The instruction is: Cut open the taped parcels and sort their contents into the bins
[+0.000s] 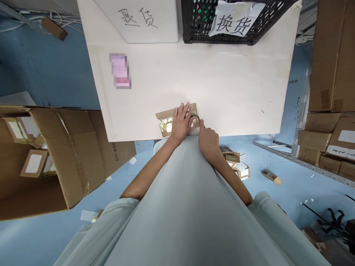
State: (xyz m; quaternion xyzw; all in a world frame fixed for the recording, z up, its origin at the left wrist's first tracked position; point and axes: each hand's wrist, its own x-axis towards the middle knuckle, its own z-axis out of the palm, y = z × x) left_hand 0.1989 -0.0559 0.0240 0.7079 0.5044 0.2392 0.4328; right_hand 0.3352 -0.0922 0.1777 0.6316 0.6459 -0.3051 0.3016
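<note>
A small flat cardboard package (166, 119) wrapped with shiny tape lies at the near edge of the white table (222, 88). My left hand (181, 122) lies flat on top of it, fingers spread, pressing it down. My right hand (207, 138) is closed just right of the package, at its right end, and seems to grip a small tool with a red tip; the tool itself is mostly hidden.
A white bin (149, 20) and a black crate (230, 22), both with handwritten labels, stand at the table's far edge. A pink blurred item (120, 70) lies at the left. An open carton (41, 159) with small boxes stands left; stacked cartons (330, 111) fill the right; scraps litter the blue floor.
</note>
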